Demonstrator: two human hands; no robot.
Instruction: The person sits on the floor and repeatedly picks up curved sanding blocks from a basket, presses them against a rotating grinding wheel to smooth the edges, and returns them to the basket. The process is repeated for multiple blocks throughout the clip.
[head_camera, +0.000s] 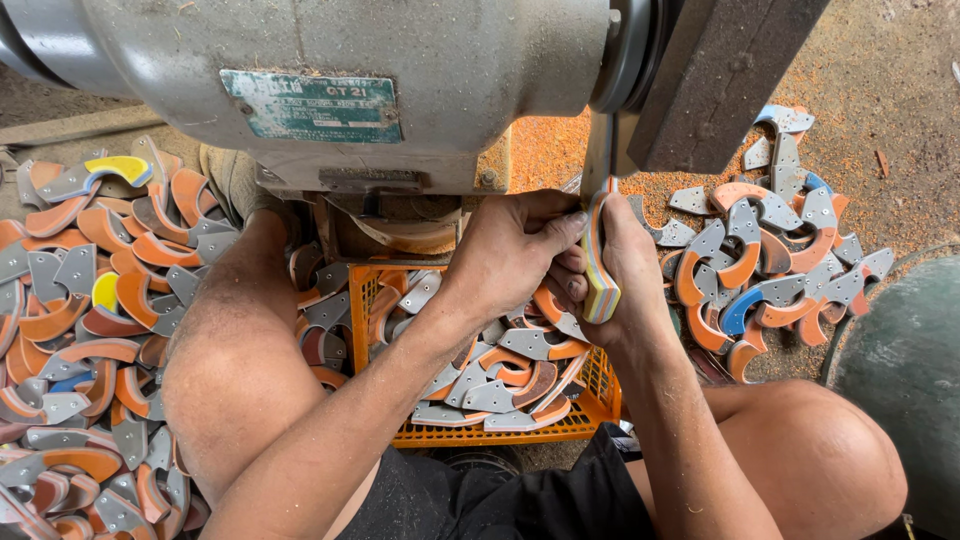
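My left hand (510, 245) and my right hand (625, 265) together grip a stack of curved layered pieces (598, 260), orange, grey and yellow at the edges. The stack's top end is pressed up against the grinding wheel (612, 150) of a grey bench grinder (330, 80). Below my hands sits an orange plastic crate (500, 432) filled with several curved grey and orange pieces. My bare knees frame the crate on both sides.
A big heap of the same curved pieces (90, 300) covers the ground at left. A smaller pile (770, 260) lies at right on orange dust. A dark guard (715, 80) sits over the wheel. A green rounded object (900, 370) stands at the right edge.
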